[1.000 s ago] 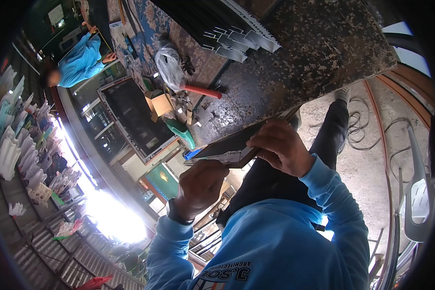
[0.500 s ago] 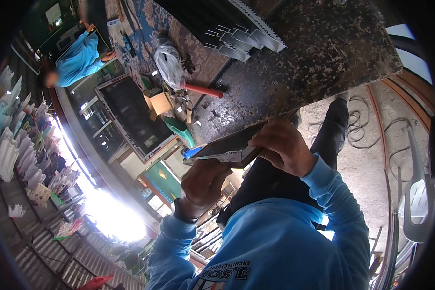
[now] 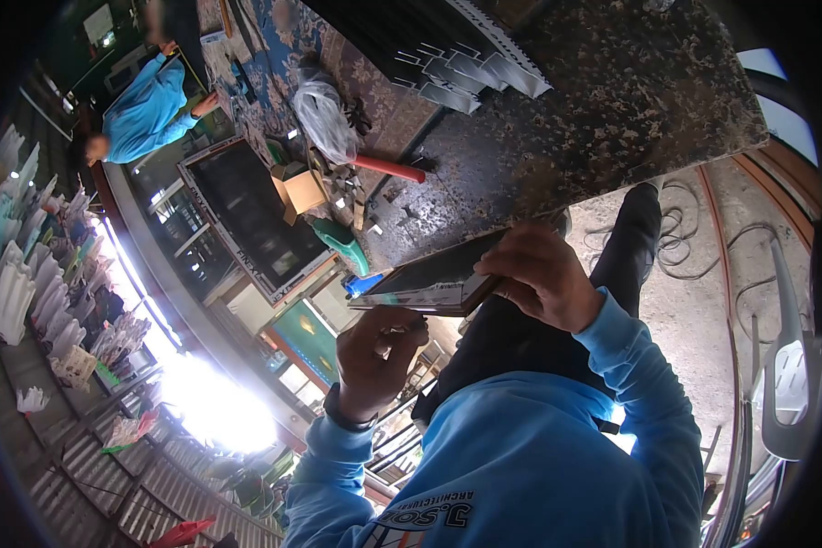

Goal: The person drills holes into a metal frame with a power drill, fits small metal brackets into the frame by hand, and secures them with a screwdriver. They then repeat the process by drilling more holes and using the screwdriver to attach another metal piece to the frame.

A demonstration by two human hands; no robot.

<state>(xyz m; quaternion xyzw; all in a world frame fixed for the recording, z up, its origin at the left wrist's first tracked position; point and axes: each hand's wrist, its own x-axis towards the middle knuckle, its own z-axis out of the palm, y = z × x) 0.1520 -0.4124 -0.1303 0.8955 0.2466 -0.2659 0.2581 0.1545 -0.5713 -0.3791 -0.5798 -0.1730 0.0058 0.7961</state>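
My right hand grips the corner of a dark framed panel, its thumb and fingers closed over the edge. The panel lies tilted at the edge of the worktable, and pale tape or film runs along its near side. Just below the panel's left end is my left hand. Its fingers are curled and pinched together, and whatever they may hold is too small to make out. A green-handled tool and a blue object lie beyond the panel's left end.
On the table are a red-handled tool, a clear plastic bag, an open cardboard box and several dark metal profiles. A co-worker in a blue top stands at the far left. A cable lies coiled on the floor.
My left hand has dropped slightly away from the panel's edge, and its fingers have shifted. My right hand keeps its grip on the corner.
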